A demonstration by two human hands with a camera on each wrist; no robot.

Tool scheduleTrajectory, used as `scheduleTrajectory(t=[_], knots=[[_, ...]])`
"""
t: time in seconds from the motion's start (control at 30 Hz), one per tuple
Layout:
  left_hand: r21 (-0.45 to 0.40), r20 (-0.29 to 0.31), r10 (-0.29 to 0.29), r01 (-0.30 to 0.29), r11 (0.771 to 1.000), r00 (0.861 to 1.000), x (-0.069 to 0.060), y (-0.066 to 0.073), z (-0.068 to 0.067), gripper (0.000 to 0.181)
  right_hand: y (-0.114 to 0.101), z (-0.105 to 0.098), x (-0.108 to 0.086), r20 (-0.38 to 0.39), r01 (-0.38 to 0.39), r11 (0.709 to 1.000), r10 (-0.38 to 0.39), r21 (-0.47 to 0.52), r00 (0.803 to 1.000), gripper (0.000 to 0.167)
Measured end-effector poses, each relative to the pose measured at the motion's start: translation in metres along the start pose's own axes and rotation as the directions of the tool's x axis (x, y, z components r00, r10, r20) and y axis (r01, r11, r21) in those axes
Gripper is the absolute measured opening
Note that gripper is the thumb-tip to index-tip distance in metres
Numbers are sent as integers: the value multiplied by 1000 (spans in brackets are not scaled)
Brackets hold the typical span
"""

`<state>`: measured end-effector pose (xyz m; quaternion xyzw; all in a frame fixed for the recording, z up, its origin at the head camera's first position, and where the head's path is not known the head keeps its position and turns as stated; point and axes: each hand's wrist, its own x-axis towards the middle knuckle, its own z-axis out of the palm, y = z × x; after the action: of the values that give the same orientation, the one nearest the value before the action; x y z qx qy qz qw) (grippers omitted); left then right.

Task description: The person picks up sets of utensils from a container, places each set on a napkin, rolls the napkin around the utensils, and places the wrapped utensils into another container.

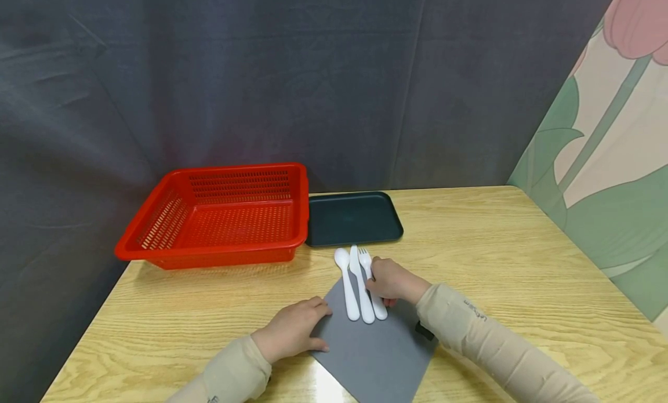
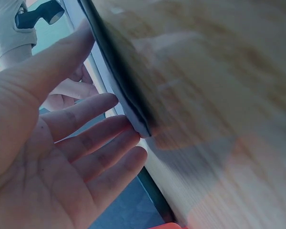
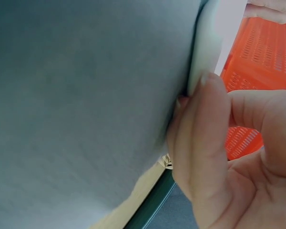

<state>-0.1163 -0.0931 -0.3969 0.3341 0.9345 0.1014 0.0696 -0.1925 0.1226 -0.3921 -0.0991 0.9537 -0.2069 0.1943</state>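
Note:
A white spoon (image 1: 348, 287), a white knife (image 1: 362, 287) and a white fork (image 1: 378, 301) lie side by side on a grey mat (image 1: 376, 356), their heads past its far corner. My right hand (image 1: 394, 280) pinches the fork by its handle; in the right wrist view, that hand (image 3: 219, 148) has curled fingers against a white handle (image 3: 207, 47). My left hand (image 1: 294, 329) rests at the mat's left edge, fingers spread. The left wrist view shows this hand (image 2: 62, 143) palm in view, with fingertips touching the mat's edge (image 2: 128, 105).
A red basket (image 1: 240, 223) stands at the back left of the wooden table (image 1: 485, 235). Against its right side is a dark tray (image 1: 355, 218), just beyond the cutlery heads. A dark curtain (image 1: 282, 78) hangs behind, and a flower-patterned surface (image 1: 616, 159) borders the right.

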Motion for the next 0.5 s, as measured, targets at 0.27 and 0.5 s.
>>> scheduleTrajectory(t=[0.27, 0.5], knots=[[-3, 12, -12, 12, 1000, 1000, 1, 0, 1, 53, 1, 1, 1, 9, -5, 1000, 5, 1, 1000, 27], [0, 14, -15, 15, 1000, 1000, 0, 0, 1, 53, 2, 1, 1, 13, -6, 1000, 6, 9, 1000, 31]])
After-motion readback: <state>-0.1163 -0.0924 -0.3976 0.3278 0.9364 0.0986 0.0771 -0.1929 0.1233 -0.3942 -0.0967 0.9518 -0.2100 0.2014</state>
